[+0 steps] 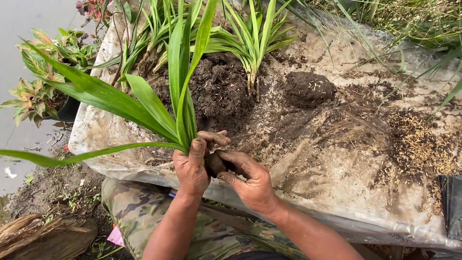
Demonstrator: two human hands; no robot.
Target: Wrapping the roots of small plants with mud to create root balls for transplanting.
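On the sheet (337,192), a soil heap (219,89) lies behind the hands, with a clump (308,88) to its right and husks (418,149) further right. Plants (250,43) stand at the heap's far edge (a potted plant (41,82) sits left, off the sheet). The left hand (192,166) and right hand (250,180) meet around a plant's root ball (214,163) at the sheet's near edge.

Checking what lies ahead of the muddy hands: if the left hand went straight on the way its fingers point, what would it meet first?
The left hand points up and away, so probably the heap of dark soil on the plastic sheet; depth is unclear.
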